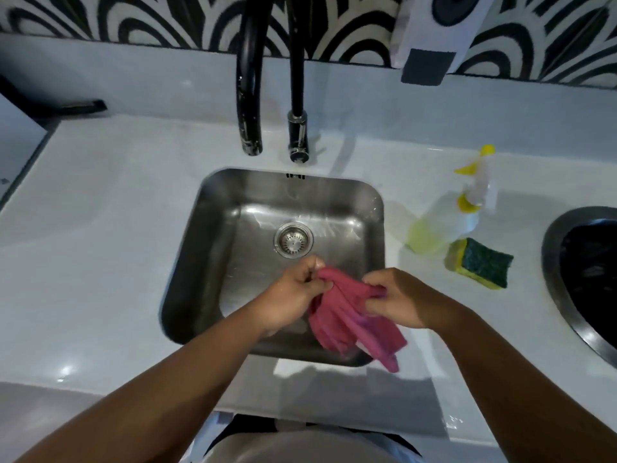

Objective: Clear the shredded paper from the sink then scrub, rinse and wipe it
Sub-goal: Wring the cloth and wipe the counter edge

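A square steel sink (pixel 213 228) is set in a white counter, with a round drain strainer (pixel 293 240) in its floor. No shredded paper shows in the basin. Over the sink's near half I hold a pink cloth (pixel 347 325) with both hands. My left hand (pixel 290 295) pinches its upper left edge and my right hand (pixel 397 299) grips its upper right edge. The rest of the cloth hangs down over the sink's front right corner.
A black tap spout (pixel 248 95) and its lever post (pixel 298 128) rise behind the sink. To the right stand a soap pump bottle (pixel 447 222) and a yellow-green sponge (pixel 479 267). A round dark bin opening (pixel 591 279) sits at the far right.
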### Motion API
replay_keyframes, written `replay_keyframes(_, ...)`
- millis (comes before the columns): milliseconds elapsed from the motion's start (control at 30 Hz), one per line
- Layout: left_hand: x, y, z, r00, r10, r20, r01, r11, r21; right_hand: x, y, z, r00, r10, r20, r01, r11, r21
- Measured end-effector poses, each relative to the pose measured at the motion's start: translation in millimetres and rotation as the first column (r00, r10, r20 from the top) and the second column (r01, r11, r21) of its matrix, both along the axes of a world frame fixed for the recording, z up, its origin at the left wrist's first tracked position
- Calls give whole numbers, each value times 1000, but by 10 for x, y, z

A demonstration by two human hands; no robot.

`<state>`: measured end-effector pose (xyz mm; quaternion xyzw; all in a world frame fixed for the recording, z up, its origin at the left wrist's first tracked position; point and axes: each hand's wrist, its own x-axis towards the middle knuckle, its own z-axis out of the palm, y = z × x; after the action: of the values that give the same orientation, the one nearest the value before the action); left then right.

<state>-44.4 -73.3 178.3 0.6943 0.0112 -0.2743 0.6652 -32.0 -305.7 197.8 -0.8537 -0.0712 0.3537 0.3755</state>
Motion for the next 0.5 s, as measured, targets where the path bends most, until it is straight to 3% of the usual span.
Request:
replay_keyframes(133, 139, 461, 70, 996, 88, 29, -89, 995, 37, 212, 436, -41, 988, -95, -125, 108, 989, 101)
replay_keyframes(333, 561, 1438, 114, 994, 55, 98, -75, 974, 214, 766, 1243, -26, 970, -234, -60, 242, 948, 208)
replay_keyframes(500, 1041, 1950, 182, 985, 120, 124, -146, 962, 231, 1347, 1819, 118, 956, -292, -17, 287, 924, 254)
